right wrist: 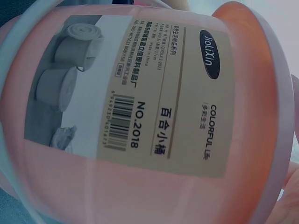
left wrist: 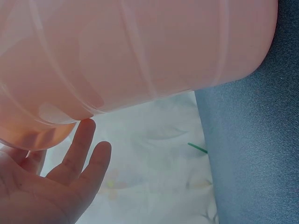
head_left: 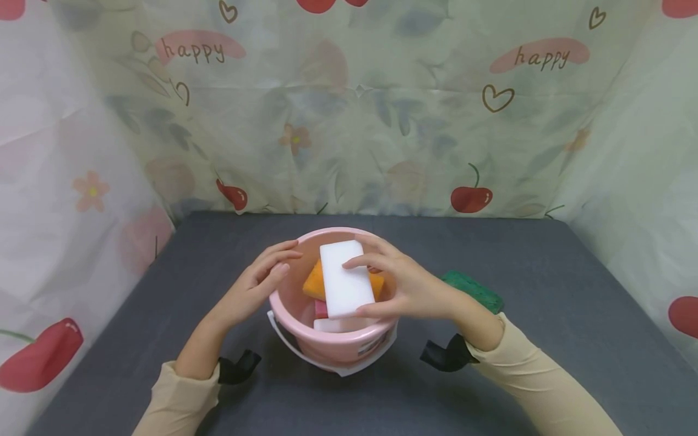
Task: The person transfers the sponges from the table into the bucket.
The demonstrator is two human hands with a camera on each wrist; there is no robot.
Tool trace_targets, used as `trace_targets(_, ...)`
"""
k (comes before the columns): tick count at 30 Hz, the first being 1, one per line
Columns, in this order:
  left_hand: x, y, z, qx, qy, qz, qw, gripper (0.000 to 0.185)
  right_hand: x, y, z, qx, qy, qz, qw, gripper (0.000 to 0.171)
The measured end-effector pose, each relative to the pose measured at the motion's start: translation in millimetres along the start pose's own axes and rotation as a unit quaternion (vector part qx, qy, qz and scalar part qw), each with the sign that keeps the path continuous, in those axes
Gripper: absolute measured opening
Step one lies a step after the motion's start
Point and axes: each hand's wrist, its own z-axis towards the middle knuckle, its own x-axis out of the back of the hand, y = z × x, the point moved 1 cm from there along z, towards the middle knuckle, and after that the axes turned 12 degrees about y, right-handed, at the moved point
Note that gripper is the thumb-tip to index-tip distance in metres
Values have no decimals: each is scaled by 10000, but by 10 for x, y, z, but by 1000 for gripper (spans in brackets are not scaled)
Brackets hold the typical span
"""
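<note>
A pink bucket [head_left: 332, 346] stands on the dark table, its white handle [head_left: 289, 342] hanging down at the front. My right hand [head_left: 406, 281] reaches over the bucket's right rim and grips a white sponge block [head_left: 343, 281] between thumb and fingers, above the opening. Beneath it in the bucket lie an orange sponge [head_left: 314, 283], a red-pink piece [head_left: 320, 309] and another white block [head_left: 327, 326]. My left hand [head_left: 259, 281] rests at the left rim with extended fingers; in the left wrist view its fingers [left wrist: 86, 133] reach the bucket's rim.
On the table right of the bucket lies a green sponge [head_left: 474, 290], partly behind the right forearm. Black straps [head_left: 449, 354] hang from both wrists. A printed curtain [head_left: 360, 121] encloses the table [head_left: 338, 402] at the back and sides. The bucket carries a paper label [right wrist: 187, 98].
</note>
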Motion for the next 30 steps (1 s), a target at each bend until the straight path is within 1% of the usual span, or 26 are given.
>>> trace_targets(7, 4, -5, 0, 12, -1, -6, 10000, 34, -22, -25, 45, -2, -55, -337, 9994, 57)
trace_targets(18, 4, 1, -1, -7, -16, -43, 10000, 34, -87, -18, 97, 47, -194, -338, 9992, 58)
trace_targets(30, -1, -9, 5, -37, -5, -56, 10000, 34, -126, -51, 133, -50, -477, -482, 9977, 59)
